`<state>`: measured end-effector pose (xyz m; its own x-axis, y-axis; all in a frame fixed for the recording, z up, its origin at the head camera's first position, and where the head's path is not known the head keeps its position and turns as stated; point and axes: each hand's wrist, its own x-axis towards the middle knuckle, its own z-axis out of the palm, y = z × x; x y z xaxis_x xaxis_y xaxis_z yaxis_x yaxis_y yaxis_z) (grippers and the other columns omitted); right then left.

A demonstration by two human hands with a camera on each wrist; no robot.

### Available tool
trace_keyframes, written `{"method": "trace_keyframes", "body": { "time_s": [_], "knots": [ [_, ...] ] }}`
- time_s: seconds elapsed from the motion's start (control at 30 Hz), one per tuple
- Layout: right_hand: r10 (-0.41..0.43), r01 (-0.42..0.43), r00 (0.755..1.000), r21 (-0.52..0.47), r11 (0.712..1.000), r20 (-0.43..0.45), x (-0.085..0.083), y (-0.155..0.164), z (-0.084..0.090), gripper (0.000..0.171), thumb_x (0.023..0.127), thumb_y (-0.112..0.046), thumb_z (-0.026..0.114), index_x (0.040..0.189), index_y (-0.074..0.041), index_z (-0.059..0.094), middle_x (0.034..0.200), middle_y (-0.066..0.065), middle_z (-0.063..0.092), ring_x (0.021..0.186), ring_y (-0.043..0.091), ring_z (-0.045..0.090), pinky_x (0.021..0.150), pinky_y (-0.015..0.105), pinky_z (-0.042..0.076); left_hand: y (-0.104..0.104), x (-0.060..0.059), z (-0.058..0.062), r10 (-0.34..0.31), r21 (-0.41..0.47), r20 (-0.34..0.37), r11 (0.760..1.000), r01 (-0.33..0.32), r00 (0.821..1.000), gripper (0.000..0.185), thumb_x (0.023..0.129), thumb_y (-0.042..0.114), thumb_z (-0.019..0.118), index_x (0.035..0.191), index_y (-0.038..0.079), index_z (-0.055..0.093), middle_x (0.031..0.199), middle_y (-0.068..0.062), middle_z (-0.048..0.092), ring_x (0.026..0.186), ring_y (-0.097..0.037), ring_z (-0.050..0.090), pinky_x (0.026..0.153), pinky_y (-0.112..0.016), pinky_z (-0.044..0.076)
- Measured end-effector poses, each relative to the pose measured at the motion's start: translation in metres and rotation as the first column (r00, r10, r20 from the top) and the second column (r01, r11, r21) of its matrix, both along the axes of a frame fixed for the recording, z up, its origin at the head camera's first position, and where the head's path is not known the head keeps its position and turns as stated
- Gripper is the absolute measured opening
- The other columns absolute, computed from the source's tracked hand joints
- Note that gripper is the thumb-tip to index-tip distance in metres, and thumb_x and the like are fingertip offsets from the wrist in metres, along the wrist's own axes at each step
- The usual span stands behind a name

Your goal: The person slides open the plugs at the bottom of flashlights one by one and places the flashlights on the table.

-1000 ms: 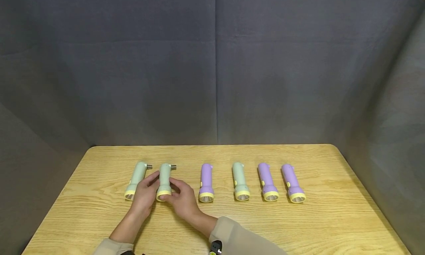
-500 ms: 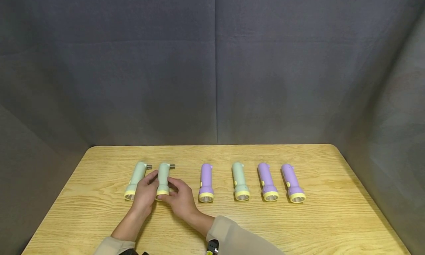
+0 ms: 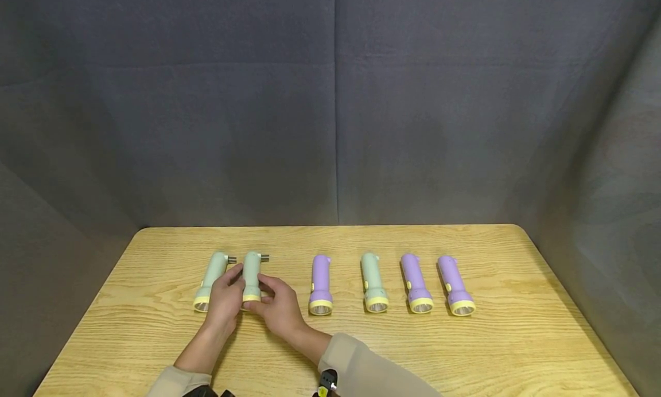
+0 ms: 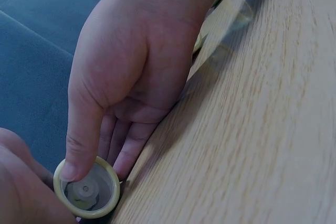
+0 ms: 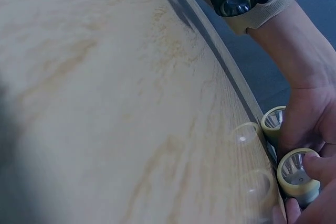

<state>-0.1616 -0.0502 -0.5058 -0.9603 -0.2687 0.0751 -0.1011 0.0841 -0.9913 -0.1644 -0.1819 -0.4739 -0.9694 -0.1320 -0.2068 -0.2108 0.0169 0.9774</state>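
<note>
Held flashlight: a green body (image 3: 252, 271) with a yellow rim and two metal prongs (image 3: 264, 257); it was second from the left in the row, between the two hands, lens toward the person.
Right hand: this hand (image 3: 283, 311) gripped the held flashlight, its thumb over the lens rim and its fingers along the right side.
Left hand: this hand (image 3: 223, 302) lay against the left side; whether its fingers curled round the body could not be told.
Leftmost flashlight: also green (image 3: 214, 273), prongs out, it lay just beside the left hand.
Other flashlights: to the right lay a purple one (image 3: 321, 279), a green one (image 3: 371, 273) and two more purple ones (image 3: 413, 276), well apart from both hands.
Desk: its light wood top (image 3: 413, 357) carried the row.
Curtain: dark grey cloth (image 3: 206, 127) hung behind.
Sleeves: both were beige (image 3: 377, 368).
</note>
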Motion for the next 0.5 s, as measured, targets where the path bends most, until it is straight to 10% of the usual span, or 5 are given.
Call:
{"method": "trace_keyframes", "body": {
  "time_s": [0.5],
  "knots": [
    [0.008, -0.007, 1.000, 0.025, 1.000, -0.009, -0.0013, 0.0002, 0.0008, 0.060, 0.087, -0.005, 0.081, 0.140, 0.007, 0.054, 0.132, 0.019, 0.061, 0.113, 0.025, 0.066, 0.084, 0.017, 0.055, -0.0011, -0.0019, -0.0013, 0.005, -0.017, 0.005, 1.000, -0.005, 1.000, 0.052, 0.108, 0.005, 0.036, 0.156, -0.012, 0.021, 0.157, -0.034, 0.026, 0.146, -0.046, 0.025, 0.120, -0.052, 0.026]
  ]
}}
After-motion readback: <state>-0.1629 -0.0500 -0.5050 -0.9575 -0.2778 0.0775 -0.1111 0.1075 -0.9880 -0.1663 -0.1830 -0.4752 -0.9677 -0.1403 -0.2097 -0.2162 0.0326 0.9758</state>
